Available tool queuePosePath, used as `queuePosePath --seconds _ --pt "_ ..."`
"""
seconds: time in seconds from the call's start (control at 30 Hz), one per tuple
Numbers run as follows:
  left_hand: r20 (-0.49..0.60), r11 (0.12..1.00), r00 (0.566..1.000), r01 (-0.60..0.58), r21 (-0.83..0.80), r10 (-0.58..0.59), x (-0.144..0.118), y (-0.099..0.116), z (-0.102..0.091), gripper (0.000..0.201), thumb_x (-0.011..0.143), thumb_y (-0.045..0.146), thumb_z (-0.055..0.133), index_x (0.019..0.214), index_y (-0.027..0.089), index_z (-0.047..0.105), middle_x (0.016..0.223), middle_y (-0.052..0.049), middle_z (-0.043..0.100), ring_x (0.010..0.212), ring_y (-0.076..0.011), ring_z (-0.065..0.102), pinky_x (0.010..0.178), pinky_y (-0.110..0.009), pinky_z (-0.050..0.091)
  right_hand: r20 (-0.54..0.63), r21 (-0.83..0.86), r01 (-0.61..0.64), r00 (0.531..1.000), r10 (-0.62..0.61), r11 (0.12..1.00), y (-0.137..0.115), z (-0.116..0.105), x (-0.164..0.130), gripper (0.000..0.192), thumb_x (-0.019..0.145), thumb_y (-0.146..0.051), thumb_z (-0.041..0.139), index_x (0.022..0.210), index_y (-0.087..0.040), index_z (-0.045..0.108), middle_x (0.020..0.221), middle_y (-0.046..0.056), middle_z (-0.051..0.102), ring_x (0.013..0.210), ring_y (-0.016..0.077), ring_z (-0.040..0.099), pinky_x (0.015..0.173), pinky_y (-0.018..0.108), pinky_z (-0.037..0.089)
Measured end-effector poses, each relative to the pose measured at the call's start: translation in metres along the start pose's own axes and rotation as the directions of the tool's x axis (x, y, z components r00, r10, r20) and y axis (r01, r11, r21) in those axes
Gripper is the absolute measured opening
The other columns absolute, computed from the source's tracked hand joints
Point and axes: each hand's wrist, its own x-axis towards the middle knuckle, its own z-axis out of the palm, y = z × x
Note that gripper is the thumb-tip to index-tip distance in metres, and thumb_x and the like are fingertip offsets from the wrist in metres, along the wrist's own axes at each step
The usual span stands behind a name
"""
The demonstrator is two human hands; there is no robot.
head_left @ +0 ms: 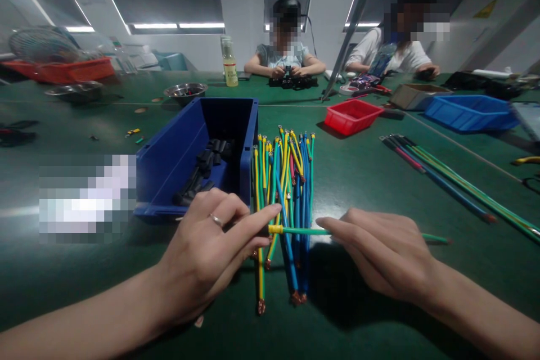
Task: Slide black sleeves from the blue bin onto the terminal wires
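My left hand (pixel 211 253) and my right hand (pixel 382 250) hold one green wire (pixel 306 231) level between them, crosswise above a pile of wires (pixel 284 191). The left fingertips pinch the wire's yellow end; a ring shows on one left finger. The right hand grips the wire farther right, and its tail sticks out past the hand. The pile holds several yellow, blue and green wires with metal end terminals, lying lengthwise on the green table. Just left of it stands a blue bin (pixel 198 152) with several short black tubes (pixel 205 171) inside.
A second group of long wires (pixel 447 180) lies at the right. A red tray (pixel 352 115), a blue tray (pixel 470 112), a metal bowl (pixel 185 91) and a bottle (pixel 229 64) stand farther back. Two people sit across the table, their hands on small parts.
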Motion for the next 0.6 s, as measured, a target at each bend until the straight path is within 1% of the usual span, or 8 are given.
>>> queuePosePath --seconds 0.13,0.27,0.33,0.4,0.5,0.53,0.57,0.6 --pt "-0.034 0.999 0.999 -0.035 -0.001 0.035 0.001 -0.001 0.003 0.034 0.104 0.022 0.044 0.135 0.015 0.057 0.088 -0.005 0.058 0.084 -0.0194 0.049 0.075 -0.034 0.037 0.014 0.013 0.046 0.999 -0.046 0.999 -0.002 -0.001 0.001 0.019 0.098 -0.008 0.041 0.108 -0.012 0.056 0.061 -0.003 0.046 0.051 0.0110 0.037 0.047 0.028 0.028" --pt "-0.046 0.994 0.993 -0.106 0.021 0.107 0.004 0.003 0.004 0.031 0.105 0.029 0.045 0.126 0.018 0.063 0.081 -0.002 0.059 0.077 -0.0166 0.050 0.072 -0.032 0.038 0.057 0.057 0.124 0.990 -0.127 0.991 -0.007 0.000 0.000 0.023 0.096 -0.005 0.039 0.112 -0.010 0.055 0.063 -0.002 0.049 0.053 0.0126 0.042 0.047 0.030 0.029" --pt "-0.042 0.991 0.991 -0.130 0.015 0.130 0.004 0.006 0.004 0.030 0.105 0.031 0.044 0.125 0.019 0.064 0.079 -0.001 0.060 0.075 -0.0156 0.051 0.074 -0.032 0.040 0.073 0.063 0.142 0.986 -0.147 0.988 -0.008 0.001 0.000 0.023 0.096 -0.005 0.039 0.113 -0.009 0.055 0.065 -0.002 0.050 0.054 0.0131 0.044 0.047 0.030 0.030" --pt "-0.037 0.994 0.994 -0.105 0.002 0.105 0.002 0.007 0.003 0.034 0.105 0.036 0.045 0.130 0.019 0.060 0.085 -0.002 0.063 0.081 -0.0168 0.054 0.080 -0.033 0.043 0.057 0.052 0.125 0.990 -0.128 0.991 -0.007 0.001 0.000 0.022 0.096 -0.006 0.040 0.111 -0.011 0.055 0.063 -0.002 0.049 0.053 0.0129 0.043 0.047 0.030 0.029" --pt "-0.044 1.000 0.999 -0.002 0.001 0.002 -0.001 0.004 0.001 0.051 0.101 0.051 0.046 0.140 0.017 0.050 0.103 -0.008 0.064 0.098 -0.0216 0.056 0.089 -0.037 0.046 0.011 0.028 0.060 0.998 -0.061 0.998 -0.003 0.001 0.000 0.021 0.097 -0.006 0.040 0.108 -0.014 0.055 0.060 -0.004 0.046 0.050 0.0115 0.039 0.046 0.028 0.028" --pt "-0.057 1.000 0.998 0.030 0.001 -0.030 -0.002 0.003 0.000 0.054 0.099 0.054 0.047 0.139 0.017 0.049 0.107 -0.009 0.063 0.102 -0.0228 0.055 0.091 -0.038 0.046 0.000 0.019 0.034 0.999 -0.034 0.999 0.000 0.001 0.000 0.020 0.097 -0.007 0.040 0.107 -0.015 0.056 0.060 -0.004 0.046 0.050 0.0110 0.038 0.046 0.028 0.028" --pt "-0.080 0.998 0.995 0.056 -0.003 -0.056 -0.003 0.001 -0.001 0.053 0.098 0.054 0.050 0.136 0.016 0.050 0.109 -0.010 0.062 0.104 -0.0234 0.055 0.092 -0.039 0.047 -0.011 0.009 0.009 1.000 -0.009 1.000 0.002 0.000 0.000 0.020 0.098 -0.008 0.040 0.106 -0.015 0.056 0.060 -0.004 0.046 0.050 0.0106 0.038 0.047 0.027 0.028" --pt "-0.106 0.997 0.991 0.078 -0.010 -0.079 -0.003 0.000 -0.001 0.047 0.098 0.051 0.053 0.130 0.017 0.052 0.109 -0.010 0.062 0.105 -0.0235 0.055 0.092 -0.039 0.047 -0.021 0.000 -0.012 1.000 0.012 1.000 0.004 0.000 0.000 0.019 0.098 -0.008 0.041 0.106 -0.015 0.057 0.060 -0.003 0.047 0.050 0.0102 0.038 0.047 0.026 0.028"
